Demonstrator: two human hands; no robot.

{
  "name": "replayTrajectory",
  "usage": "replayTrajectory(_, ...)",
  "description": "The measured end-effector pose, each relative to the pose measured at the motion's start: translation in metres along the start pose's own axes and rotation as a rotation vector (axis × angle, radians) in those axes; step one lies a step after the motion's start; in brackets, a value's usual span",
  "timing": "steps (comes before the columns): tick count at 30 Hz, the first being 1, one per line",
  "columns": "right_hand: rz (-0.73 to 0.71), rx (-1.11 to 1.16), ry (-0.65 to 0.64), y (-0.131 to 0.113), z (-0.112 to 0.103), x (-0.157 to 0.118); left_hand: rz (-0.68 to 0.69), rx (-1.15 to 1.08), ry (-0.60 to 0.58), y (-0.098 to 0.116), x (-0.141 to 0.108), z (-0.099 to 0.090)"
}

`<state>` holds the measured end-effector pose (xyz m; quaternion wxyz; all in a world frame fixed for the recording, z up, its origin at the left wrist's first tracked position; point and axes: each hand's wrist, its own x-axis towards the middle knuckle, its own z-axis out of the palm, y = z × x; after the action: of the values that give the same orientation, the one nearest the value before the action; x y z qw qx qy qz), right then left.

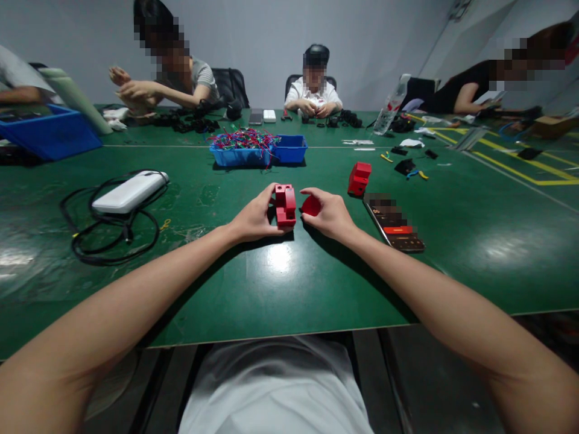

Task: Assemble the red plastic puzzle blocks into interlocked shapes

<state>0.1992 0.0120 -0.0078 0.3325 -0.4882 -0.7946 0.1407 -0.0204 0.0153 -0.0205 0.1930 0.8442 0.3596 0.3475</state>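
My left hand is closed around a red block-shaped part that has holes and a curved cut-out. Just to the right, my right hand grips a round red piece between thumb and fingers. A narrow gap separates the two red pieces, which are both low over the green table. Another red block stands on the table beyond my right hand. A phone with its screen lit lies to the right of that hand.
A white power bank with a coiled black cable lies at left. Ahead are a blue bin of colourful twisted wires and a smaller blue bin. A clear bottle leans at the back right. Several people sit around the table.
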Motion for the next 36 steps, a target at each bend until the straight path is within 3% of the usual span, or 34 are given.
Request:
replayTrajectory(20, 0.028, 0.093, 0.073, -0.0038, 0.0013, -0.0001, 0.002, -0.002, -0.002, 0.0003, -0.0002, -0.0019)
replayTrajectory(36, 0.035, 0.089, 0.015, -0.0046, 0.0049, -0.0024, 0.004, 0.012, 0.000, 0.0011, -0.0007, -0.0022)
